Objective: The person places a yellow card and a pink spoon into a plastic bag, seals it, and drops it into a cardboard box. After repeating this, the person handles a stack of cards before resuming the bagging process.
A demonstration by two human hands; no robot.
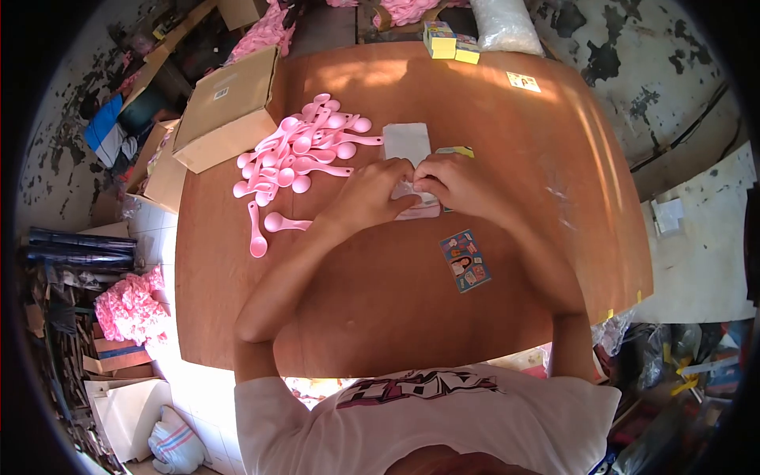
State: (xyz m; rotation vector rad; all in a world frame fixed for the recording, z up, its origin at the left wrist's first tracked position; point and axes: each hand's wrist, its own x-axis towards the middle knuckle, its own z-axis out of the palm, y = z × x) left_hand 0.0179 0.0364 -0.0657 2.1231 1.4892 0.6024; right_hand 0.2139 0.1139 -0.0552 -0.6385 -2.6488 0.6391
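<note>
My left hand [378,192] and my right hand [453,180] meet over the middle of the table, fingers pinched together on a small clear packet [419,207] with something pale pink in it. Just beyond them lies a white stack of sheets or bags [406,142]. A yellow-edged card [456,151] shows partly behind my right hand. Nearer to me, a blue printed card [465,260] rests flat on the table. Many pink spoons [301,145] are heaped to the left of my hands, and one lone spoon [256,229] lies nearer the left edge.
A closed cardboard box [226,107] stands at the table's back left. Yellow card stacks [440,41] and a filled clear bag [507,28] are at the far edge. Another small card [523,81] lies at the back right of the brown table [356,317].
</note>
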